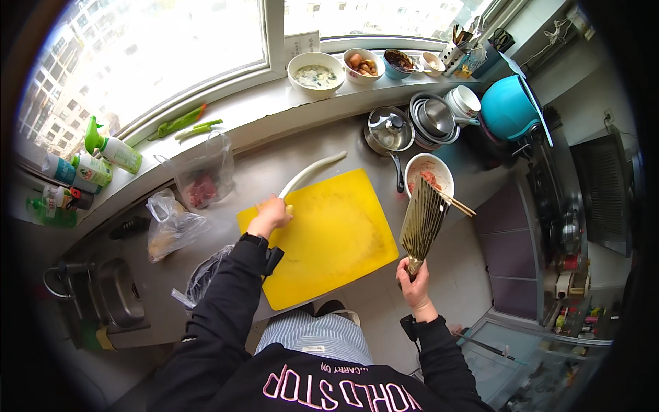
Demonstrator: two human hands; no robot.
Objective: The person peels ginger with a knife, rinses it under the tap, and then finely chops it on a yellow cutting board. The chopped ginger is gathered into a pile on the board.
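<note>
A long white leek stalk [314,170] lies across the upper left edge of a yellow cutting board [334,232]. My left hand [273,213] is on its lower end at the board's left side, with a small pale yellow piece, perhaps ginger, showing by the fingers. My right hand [413,283] grips the handle of a broad cleaver with a ridged, patterned blade [425,221]. The blade is raised right of the board and overlaps the view of a white bowl [449,172], which holds minced meat [431,179] and a pair of chopsticks [463,207].
Behind the board stand a lidded saucepan [388,131] and nested metal bowls [437,116]. Plastic bags [203,175] lie left, near the sink [119,291]. Filled bowls [316,74] line the windowsill. A stove [561,221] is at right.
</note>
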